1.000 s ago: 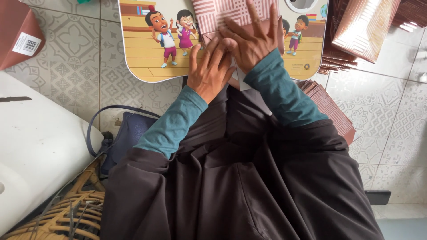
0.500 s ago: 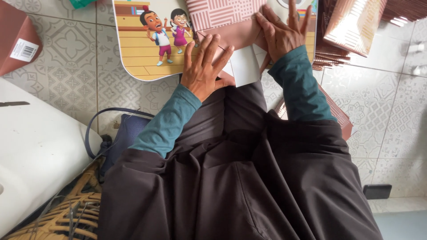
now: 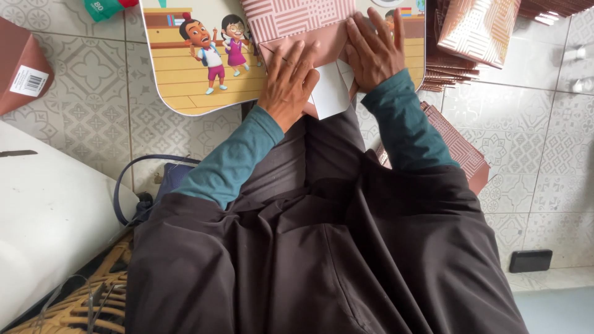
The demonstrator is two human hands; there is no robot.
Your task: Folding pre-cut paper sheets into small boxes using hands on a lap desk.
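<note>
Nearest is the person's dark brown lap; beside it on the left lie a woven basket, a big white thing and a dark blue bag with a strap. Teal sleeves go up to the hands. The left hand lies flat with its fingers spread, pressing down on the pink paper bag; it does not grip anything. The right hand is flat and open too, pressing on the same bag just beside the left one. A white flap of the bag pokes out between the two hands. The bag lies on a small table with a cartoon of children on it; the table stands on the grey patterned floor. Further right sit stacks of more pink bags; one flat bag lies by the right sleeve. Far left is a brown bag with a white sticker.
</note>
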